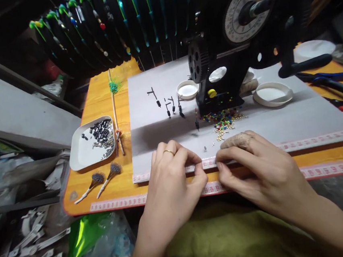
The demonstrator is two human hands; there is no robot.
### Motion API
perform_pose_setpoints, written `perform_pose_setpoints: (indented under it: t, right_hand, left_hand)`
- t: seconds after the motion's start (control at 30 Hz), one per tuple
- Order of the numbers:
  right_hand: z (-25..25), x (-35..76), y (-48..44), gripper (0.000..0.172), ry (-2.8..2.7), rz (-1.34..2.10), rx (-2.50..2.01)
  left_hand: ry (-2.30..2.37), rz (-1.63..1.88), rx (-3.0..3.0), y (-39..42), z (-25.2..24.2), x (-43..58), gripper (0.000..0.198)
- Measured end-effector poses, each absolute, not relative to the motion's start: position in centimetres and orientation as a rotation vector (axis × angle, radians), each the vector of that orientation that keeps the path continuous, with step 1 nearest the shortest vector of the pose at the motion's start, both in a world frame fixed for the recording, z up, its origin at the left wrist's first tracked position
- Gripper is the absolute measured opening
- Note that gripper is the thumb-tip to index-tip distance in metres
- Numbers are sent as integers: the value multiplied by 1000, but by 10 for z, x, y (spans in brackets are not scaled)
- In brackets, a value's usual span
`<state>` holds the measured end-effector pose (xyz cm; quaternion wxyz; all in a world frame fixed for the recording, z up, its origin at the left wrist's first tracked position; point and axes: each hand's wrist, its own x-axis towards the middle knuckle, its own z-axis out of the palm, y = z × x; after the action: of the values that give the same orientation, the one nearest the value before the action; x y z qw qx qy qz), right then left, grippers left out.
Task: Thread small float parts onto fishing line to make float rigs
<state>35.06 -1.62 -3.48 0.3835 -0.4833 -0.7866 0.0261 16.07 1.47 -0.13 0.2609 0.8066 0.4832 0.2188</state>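
My left hand (pixel 171 173) and my right hand (pixel 253 161) meet at the near edge of a grey mat (pixel 295 124) on an orange table (pixel 101 95). Both hands are pinched, fingertips almost touching each other over a pink measuring strip (pixel 321 140). What they pinch is too small to make out. A ring sits on my left hand. A wrap covers my right index finger. Just beyond the fingers lie a tiny dark bead (pixel 205 148) and a heap of small coloured and gold beads (pixel 224 122). Several small black pieces (pixel 169 106) lie further back on the mat.
A black winding machine with a dial (pixel 227 46) stands at the back right. A white tray (pixel 83 155) of black tubes sits at the left, two feathered sticks (pixel 104 181) in front of it. Two white lids (pixel 273 93) and pliers (pixel 333 82) lie to the right. A rack of rigs (pixel 103 26) hangs behind.
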Motion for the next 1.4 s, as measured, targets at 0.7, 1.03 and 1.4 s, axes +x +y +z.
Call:
perform_pose_setpoints:
  t: [0.7,1.03,1.4]
  right_hand:
    - [-36,342,-18,10,-2029,61,-1252]
    - [-34,344,-22,17,-2001,86,-1310]
    - [-32,344,-22,14,-1983,97,-1334]
  left_hand:
    - [1315,582,2189,17,-4,147,12]
    - [1281,603,2215,16,-6,148,14]
    - [1275,622,2234,16,-6,148,14]
